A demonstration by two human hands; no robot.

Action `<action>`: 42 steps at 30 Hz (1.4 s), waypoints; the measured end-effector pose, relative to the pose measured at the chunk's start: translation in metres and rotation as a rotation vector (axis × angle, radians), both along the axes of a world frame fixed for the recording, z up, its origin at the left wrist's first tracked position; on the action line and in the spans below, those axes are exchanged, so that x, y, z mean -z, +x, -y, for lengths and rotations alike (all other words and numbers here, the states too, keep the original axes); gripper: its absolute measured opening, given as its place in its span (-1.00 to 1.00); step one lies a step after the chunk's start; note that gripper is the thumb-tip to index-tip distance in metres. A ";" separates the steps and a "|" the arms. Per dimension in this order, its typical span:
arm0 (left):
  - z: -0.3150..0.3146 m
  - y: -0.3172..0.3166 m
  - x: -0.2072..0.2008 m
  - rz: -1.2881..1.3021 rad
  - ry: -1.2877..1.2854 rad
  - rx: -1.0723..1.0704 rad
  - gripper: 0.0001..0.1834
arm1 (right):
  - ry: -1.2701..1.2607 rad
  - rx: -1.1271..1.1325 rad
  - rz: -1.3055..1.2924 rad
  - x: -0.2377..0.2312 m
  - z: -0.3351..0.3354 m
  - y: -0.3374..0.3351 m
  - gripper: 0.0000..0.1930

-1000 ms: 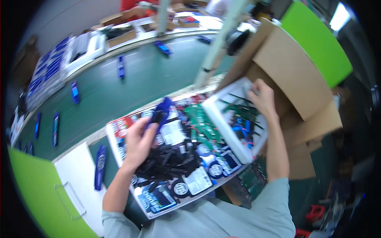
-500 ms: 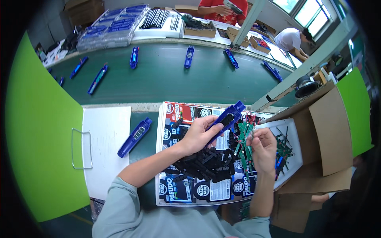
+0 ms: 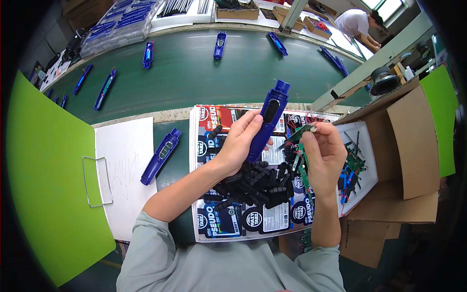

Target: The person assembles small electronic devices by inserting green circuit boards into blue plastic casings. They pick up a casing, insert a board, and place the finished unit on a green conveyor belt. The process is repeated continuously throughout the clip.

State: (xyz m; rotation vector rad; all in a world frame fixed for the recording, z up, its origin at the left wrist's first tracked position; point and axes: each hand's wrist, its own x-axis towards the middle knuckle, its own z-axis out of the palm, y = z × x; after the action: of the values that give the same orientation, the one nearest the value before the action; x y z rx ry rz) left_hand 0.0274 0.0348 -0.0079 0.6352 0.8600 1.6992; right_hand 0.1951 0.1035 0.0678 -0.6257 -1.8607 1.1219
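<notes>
My left hand [image 3: 239, 144] is closed around a blue plastic housing [image 3: 275, 114] with a black oval insert; the housing stands nearly upright, slightly tilted. To its right, my right hand [image 3: 327, 152] pinches a small dark green circuit board [image 3: 295, 136] between thumb and fingertips. The board's far end points toward the housing, and a gap shows between them. Below my hands lies a heap of black ribbed pieces [image 3: 255, 190] on a printed sheet [image 3: 277, 219]. Loose green circuit boards [image 3: 304, 173] with red wires lie just left of my right hand.
A second blue housing [image 3: 160, 156] lies left of the sheet, near white paper [image 3: 124, 175] and a green panel [image 3: 53, 185]. At right, a white tray [image 3: 368, 182] of boards sits in an open cardboard box [image 3: 413, 141]. Ahead, a green conveyor [image 3: 185, 73] carries several housings; a person [image 3: 354, 24] works beyond.
The housing in my left hand has turned more upright. My right hand has raised a circuit board from beside the loose boards and turned it toward the housing. The whole view has shifted.
</notes>
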 end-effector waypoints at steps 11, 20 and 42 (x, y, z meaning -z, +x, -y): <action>0.002 0.009 -0.004 -0.105 0.109 -0.025 -0.59 | 0.031 -0.012 -0.081 0.012 -0.002 -0.021 -0.68; 0.003 0.010 -0.004 -0.107 0.095 -0.005 -0.57 | 0.061 0.003 -0.039 0.017 -0.008 -0.020 -0.72; 0.003 0.008 -0.004 -0.052 0.069 0.043 -0.59 | 0.128 -0.029 0.042 0.004 -0.008 -0.022 -0.75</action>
State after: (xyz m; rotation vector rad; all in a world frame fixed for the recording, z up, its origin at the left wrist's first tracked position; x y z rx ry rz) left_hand 0.0358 0.0321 -0.0041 0.7428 0.8214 1.6858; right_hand 0.1731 0.1116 0.0638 -0.5543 -1.9665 1.0057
